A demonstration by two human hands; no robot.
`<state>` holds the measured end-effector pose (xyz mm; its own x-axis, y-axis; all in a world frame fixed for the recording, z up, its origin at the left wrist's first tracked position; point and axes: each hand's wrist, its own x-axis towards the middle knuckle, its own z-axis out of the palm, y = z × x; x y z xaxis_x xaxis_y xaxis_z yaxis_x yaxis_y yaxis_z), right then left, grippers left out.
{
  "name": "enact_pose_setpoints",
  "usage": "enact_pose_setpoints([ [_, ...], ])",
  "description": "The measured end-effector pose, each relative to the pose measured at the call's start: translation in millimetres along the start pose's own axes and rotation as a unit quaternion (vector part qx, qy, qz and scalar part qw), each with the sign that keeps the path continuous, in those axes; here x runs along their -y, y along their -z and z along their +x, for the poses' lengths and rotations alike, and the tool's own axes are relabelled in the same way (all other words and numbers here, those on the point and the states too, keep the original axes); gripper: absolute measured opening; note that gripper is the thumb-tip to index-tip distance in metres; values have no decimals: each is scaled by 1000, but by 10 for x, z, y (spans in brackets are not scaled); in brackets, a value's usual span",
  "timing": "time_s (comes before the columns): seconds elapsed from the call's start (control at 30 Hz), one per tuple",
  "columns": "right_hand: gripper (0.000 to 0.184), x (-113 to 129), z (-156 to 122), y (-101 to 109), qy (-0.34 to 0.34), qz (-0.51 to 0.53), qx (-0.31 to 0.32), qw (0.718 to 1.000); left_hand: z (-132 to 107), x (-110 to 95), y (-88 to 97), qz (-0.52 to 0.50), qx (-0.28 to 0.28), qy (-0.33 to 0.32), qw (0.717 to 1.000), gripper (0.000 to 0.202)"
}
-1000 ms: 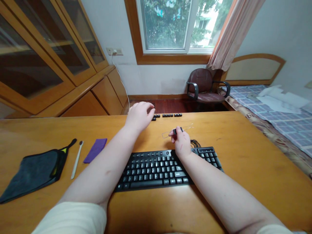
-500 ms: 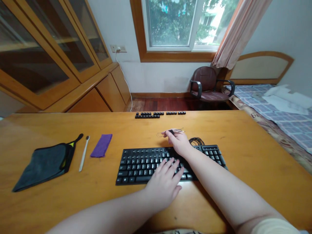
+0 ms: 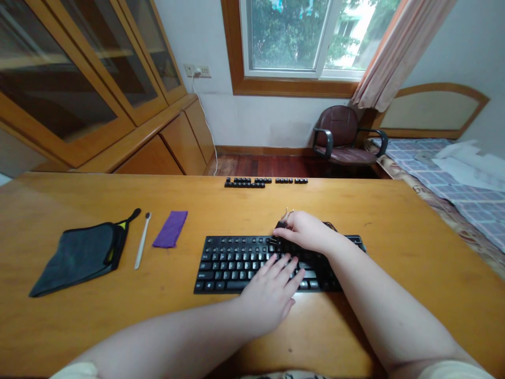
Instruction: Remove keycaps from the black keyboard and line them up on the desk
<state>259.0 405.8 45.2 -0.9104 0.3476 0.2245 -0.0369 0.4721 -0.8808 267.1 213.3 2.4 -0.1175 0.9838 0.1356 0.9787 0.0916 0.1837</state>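
Observation:
A black keyboard (image 3: 225, 271) lies on the wooden table before me. Its upper left rows show bare switches with no caps. My left hand (image 3: 272, 284) rests on the lower keys, palm down with fingers spread. Above the top rows, my right hand (image 3: 305, 230) grips a keycap puller (image 3: 280, 225) with a black handle. Its wire end points down at the bare rows, while two more wires stick up behind the handle. Whether the lower wires touch the keyboard I cannot tell. Removed keycaps (image 3: 244, 185) lie in rows along the table's far edge.
To the left lie a folded dark grey cloth (image 3: 84, 252), a white toothbrush (image 3: 142, 241) and a purple cloth (image 3: 170, 229). The coiled cable (image 3: 330, 225) shows partly behind my right hand. Past the table (image 3: 398, 221) stands a chair (image 3: 340, 131).
My right hand has come down and nearer over the keyboard, turning the keycap puller from level to wire end downward. My left hand stays on the keys. The view has shifted slightly.

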Motion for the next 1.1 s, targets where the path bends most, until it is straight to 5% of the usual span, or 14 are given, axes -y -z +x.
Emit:
enact_pose_setpoints([
  [0.13,33,60,-3,-37,37,-179,181,966,1,-7,-4,7,0,2,1000,55],
  [0.3,34,154,9,-59,30,-285,281,916,3,-15,-3,12,6,8,1000,53],
  [0.53,37,100,13,-74,58,-282,321,903,2,-9,-12,8,7,8,1000,54],
  [0.77,21,85,8,-43,107,-231,269,929,4,-8,0,2,7,7,1000,54],
  [1.1,14,73,-1,-35,121,-150,335,922,4,-16,6,8,0,6,1000,53],
])
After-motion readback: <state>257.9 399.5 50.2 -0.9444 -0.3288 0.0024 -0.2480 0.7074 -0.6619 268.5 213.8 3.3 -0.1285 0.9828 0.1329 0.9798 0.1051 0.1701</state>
